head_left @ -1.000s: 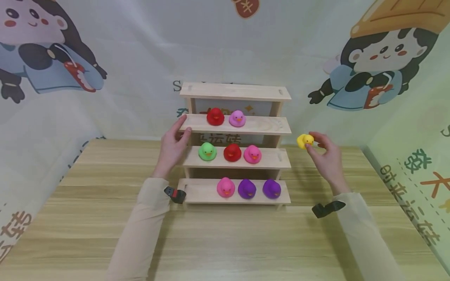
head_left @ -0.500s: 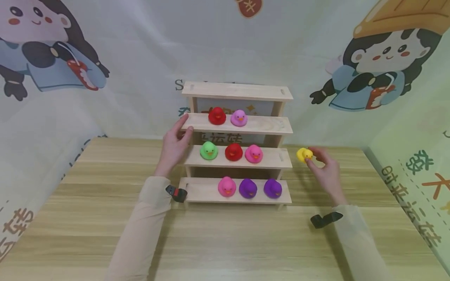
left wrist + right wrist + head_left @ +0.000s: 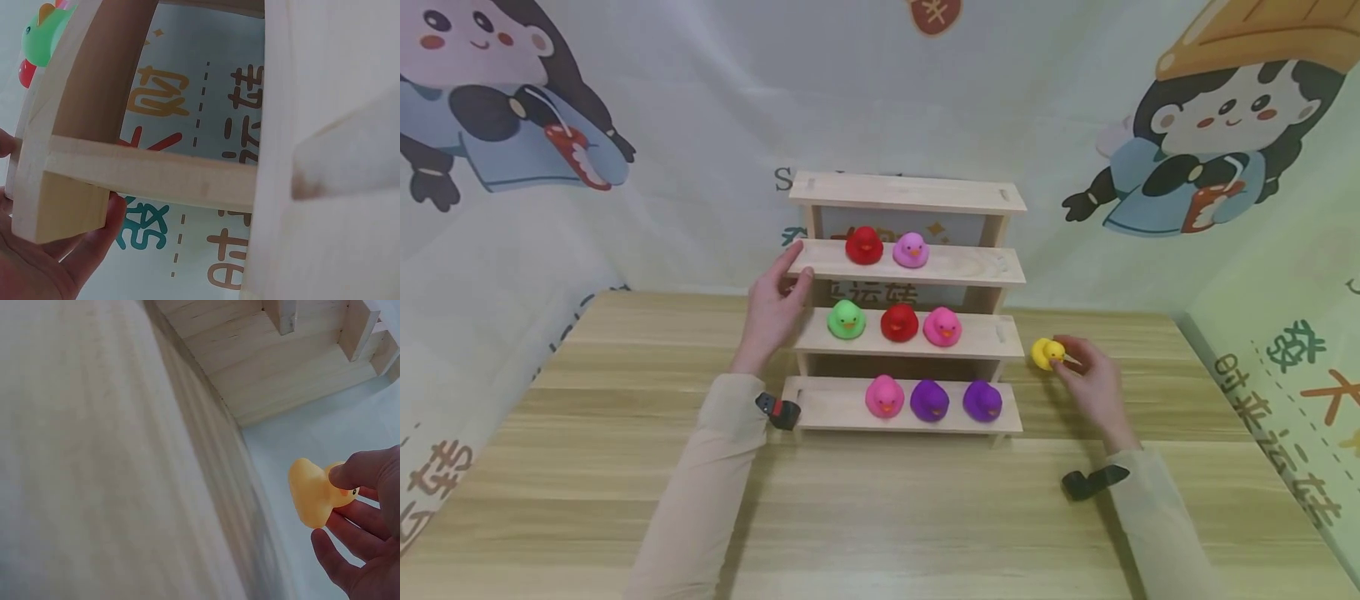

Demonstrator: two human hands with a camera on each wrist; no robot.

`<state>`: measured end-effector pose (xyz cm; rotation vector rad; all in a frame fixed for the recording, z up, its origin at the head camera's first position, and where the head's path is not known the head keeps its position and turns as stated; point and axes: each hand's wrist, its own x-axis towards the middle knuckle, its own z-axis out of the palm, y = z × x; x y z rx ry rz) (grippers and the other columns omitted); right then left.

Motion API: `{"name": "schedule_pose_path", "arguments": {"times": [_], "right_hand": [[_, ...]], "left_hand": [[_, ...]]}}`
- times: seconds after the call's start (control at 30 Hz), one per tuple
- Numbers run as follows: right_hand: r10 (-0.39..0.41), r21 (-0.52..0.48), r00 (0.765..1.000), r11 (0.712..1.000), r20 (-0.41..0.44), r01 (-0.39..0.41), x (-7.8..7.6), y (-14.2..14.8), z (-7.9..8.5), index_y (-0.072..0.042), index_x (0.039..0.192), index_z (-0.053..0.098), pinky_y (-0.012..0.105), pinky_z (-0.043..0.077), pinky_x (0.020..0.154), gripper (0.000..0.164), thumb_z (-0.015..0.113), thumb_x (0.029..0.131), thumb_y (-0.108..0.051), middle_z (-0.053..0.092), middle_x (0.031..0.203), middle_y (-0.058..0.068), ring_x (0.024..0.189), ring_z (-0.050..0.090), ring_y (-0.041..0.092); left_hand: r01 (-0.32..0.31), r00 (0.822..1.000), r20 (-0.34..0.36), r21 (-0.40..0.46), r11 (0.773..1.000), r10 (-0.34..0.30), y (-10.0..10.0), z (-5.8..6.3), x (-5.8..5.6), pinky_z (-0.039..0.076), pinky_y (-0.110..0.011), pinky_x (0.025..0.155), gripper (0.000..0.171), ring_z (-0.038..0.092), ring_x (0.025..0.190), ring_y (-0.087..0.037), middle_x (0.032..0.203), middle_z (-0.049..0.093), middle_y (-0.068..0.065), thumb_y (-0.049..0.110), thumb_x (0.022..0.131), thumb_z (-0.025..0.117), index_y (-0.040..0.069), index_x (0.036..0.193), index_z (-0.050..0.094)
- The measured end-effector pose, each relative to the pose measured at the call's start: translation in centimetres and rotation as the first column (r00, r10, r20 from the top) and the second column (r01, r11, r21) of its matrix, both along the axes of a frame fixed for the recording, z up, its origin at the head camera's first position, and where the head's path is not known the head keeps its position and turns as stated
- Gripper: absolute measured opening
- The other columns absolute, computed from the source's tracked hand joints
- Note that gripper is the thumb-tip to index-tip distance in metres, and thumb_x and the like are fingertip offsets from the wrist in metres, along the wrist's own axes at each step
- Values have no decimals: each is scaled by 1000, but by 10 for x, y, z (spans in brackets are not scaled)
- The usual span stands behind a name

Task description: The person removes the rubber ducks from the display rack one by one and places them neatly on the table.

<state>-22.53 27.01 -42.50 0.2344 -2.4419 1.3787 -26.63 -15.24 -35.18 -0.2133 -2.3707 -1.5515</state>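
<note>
Between thumb and fingers my right hand (image 3: 1093,383) pinches a yellow rubber duck (image 3: 1047,353), held off the right side of a wooden tiered shelf (image 3: 827,408). The right wrist view shows the thumb on the head of that duck (image 3: 311,494). My left hand (image 3: 772,308) grips the left end of the second tier from the top; the left wrist view shows its fingers (image 3: 94,253) round the wood. That tier bears a red duck (image 3: 864,247) and a lilac duck (image 3: 912,250). Below them sit a green duck (image 3: 846,320), a red duck (image 3: 899,323) and a pink duck (image 3: 942,327).
On the lowest tier stand a pink duck (image 3: 884,397) and two purple ducks, one in the middle (image 3: 929,402) and one at the right (image 3: 982,402). A printed cloth (image 3: 715,125) hangs behind the shelf and along both sides of the wood-grain table (image 3: 880,517).
My right hand has come down beside the shelf with the yellow duck, from about second-tier height to between the two lower tiers. My left hand keeps its grip on the shelf.
</note>
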Motion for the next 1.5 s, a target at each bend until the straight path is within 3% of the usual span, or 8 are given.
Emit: {"name": "schedule_pose_path", "arguments": {"times": [0.2, 0.4, 0.7, 0.93, 1.17, 1.37, 1.5], "right_hand": [[1, 13, 998, 1000, 70, -2, 1, 2, -6, 14, 121, 54, 41, 46, 93, 33, 60, 89, 10, 56, 124, 29, 119, 52, 41], [-1, 27, 996, 1000, 85, -1, 2, 3, -8, 14, 120, 55, 42, 47, 92, 32, 61, 88, 10, 57, 123, 30, 116, 54, 40], [12, 52, 992, 998, 122, -19, 3, 7, -11, 14, 119, 55, 41, 50, 91, 36, 66, 86, 7, 57, 120, 30, 113, 53, 37], [6, 61, 983, 998, 181, -18, 7, 9, -10, 10, 124, 54, 29, 49, 89, 40, 68, 88, -1, 56, 123, 27, 112, 53, 35], [13, 39, 993, 999, 118, -17, 6, 9, -1, 10, 122, 55, 43, 39, 97, 39, 69, 90, -8, 57, 124, 26, 116, 49, 36], [-11, 43, 999, 999, 43, 9, 5, 3, 13, 9, 121, 58, 26, 38, 94, 36, 68, 90, -8, 60, 122, 23, 115, 50, 32], [-13, 36, 1000, 999, -14, 13, 4, -3, 25, 9, 118, 60, 23, 38, 93, 34, 68, 90, -7, 61, 120, 24, 112, 52, 31]], "left_hand": [[-7, 1000, -4, 5, 1000, 7, 0, -1, 0, 51, -35, 82, 50, 60, 102, -29, 148, 41, -12, 21, 101, 52, 12, 149, 38], [-11, 1000, -5, 6, 1000, 11, -1, -1, 0, 51, -31, 78, 50, 61, 100, -29, 147, 42, -13, 21, 101, 52, 13, 148, 39], [-13, 1000, -3, 18, 1000, 13, 0, 0, 0, 51, -35, 82, 50, 60, 102, -30, 147, 42, -14, 20, 101, 52, 12, 148, 40], [-11, 1000, 2, 3, 1000, 11, 0, -1, 1, 50, -39, 88, 49, 60, 105, -31, 146, 43, -14, 20, 101, 52, 12, 148, 40], [-6, 1000, 4, 14, 1000, 6, 1, -2, 1, 50, -39, 88, 50, 59, 105, -30, 148, 41, -12, 20, 101, 52, 13, 148, 39], [-6, 1000, 4, 22, 1000, 6, 0, -2, 1, 50, -38, 86, 50, 59, 104, -30, 148, 41, -13, 21, 101, 52, 13, 148, 39], [-6, 1000, 2, 13, 1000, 6, 0, -2, 0, 50, -39, 88, 50, 59, 105, -30, 146, 43, -13, 23, 101, 52, 13, 148, 39]]}}
